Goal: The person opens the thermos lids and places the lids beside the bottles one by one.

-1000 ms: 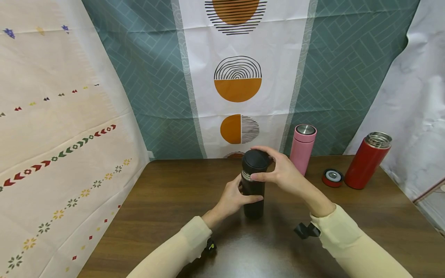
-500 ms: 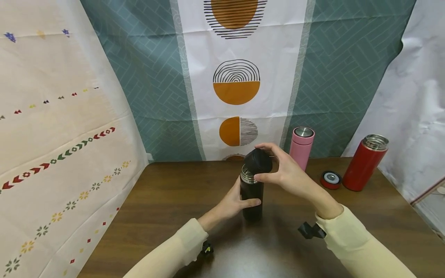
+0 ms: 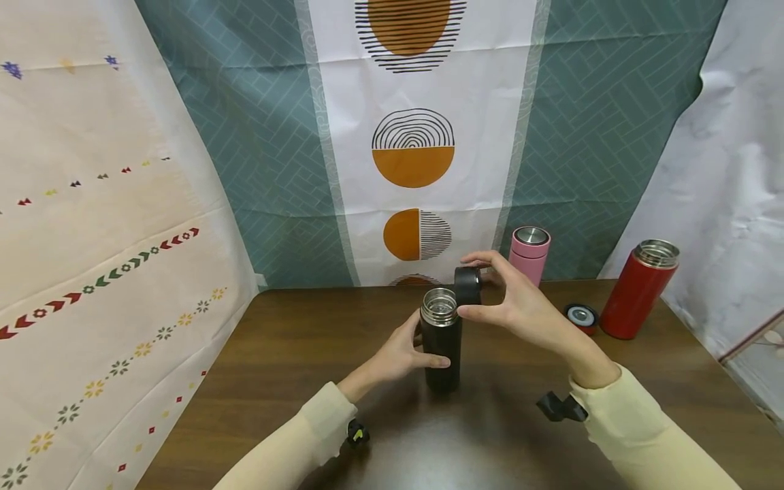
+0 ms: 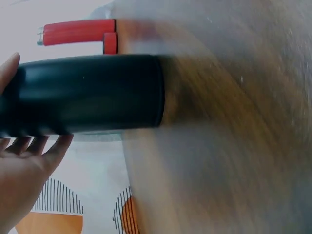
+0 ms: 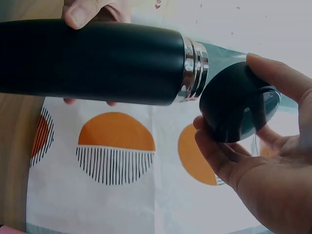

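A black thermos flask [image 3: 442, 347] stands upright at the middle of the table, its steel threaded mouth uncovered. My left hand [image 3: 404, 350] grips its body from the left, thumb across the front. In my right hand [image 3: 520, 299] I hold the black lid [image 3: 468, 286] between thumb and fingers, turned on its side just right of the mouth. The right wrist view shows the lid [image 5: 239, 102] close beside the steel neck [image 5: 195, 70]. The left wrist view has the flask's lower body and base [image 4: 107, 92], with fingers [image 4: 58, 148] curled round it.
Behind my right hand stands a pink thermos [image 3: 529, 255] with its lid on. Farther right, a red thermos [image 3: 640, 292] stands open, its red lid [image 3: 581, 318] lying inner side up beside it. Patterned cloths [image 3: 294, 170] hang along the table's [image 3: 294, 354] back and left.
The black lid has come off the flask's mouth, tipped onto its side and moved right with my right hand. My left hand keeps its grip on the flask.
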Demonstrator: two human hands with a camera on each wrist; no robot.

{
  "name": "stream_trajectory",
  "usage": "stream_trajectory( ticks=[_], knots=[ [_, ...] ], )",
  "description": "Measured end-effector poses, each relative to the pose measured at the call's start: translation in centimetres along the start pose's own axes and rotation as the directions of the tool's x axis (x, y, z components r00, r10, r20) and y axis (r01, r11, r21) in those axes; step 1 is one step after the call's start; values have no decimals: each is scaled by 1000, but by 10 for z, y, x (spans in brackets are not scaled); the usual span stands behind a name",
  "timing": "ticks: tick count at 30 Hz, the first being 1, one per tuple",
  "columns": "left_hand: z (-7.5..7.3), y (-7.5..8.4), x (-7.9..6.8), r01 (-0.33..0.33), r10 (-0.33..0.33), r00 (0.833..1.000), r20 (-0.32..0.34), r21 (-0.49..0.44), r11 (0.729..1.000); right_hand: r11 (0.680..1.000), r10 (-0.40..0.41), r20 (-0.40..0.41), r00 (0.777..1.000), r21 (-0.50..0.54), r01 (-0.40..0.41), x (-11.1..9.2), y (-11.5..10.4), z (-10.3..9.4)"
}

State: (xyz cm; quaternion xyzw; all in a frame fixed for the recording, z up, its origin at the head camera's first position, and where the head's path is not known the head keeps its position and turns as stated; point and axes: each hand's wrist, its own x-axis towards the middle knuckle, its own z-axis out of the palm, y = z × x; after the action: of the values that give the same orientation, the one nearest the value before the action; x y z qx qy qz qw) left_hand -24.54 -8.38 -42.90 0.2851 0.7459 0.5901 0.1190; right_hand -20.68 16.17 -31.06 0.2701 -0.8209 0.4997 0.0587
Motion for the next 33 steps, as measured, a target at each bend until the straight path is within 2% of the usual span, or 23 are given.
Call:
stream_trajectory(
  ticks=[5,9,12,21,24,28,33],
  knots=[
    [-1,2,-3,13,-13,994,-106,-3,1000,999,-10,-15,1000,-36,9,-2,5,-3],
    [-8,6,-4,-11,14,985,-170,21,1000,997,-12,-42,999,-77,9,-3,10,-3],
    [-15,9,-5,-26,31,981,-190,30,999,996,-6,-53,999,-90,2,-4,13,-3],
    [-24,17,-8,-10,23,969,-244,53,999,999,42,-43,998,-20,-43,-5,17,-1],
    [-25,17,-8,-8,24,965,-261,62,998,996,62,-31,998,-69,-64,-4,18,-1],
    [-29,19,-11,8,7,956,-295,50,999,988,49,-1,999,-149,-48,-2,20,1],
    [-34,22,-12,-10,13,947,-322,10,1000,993,51,-32,998,-103,-54,0,24,5]
  ],
)
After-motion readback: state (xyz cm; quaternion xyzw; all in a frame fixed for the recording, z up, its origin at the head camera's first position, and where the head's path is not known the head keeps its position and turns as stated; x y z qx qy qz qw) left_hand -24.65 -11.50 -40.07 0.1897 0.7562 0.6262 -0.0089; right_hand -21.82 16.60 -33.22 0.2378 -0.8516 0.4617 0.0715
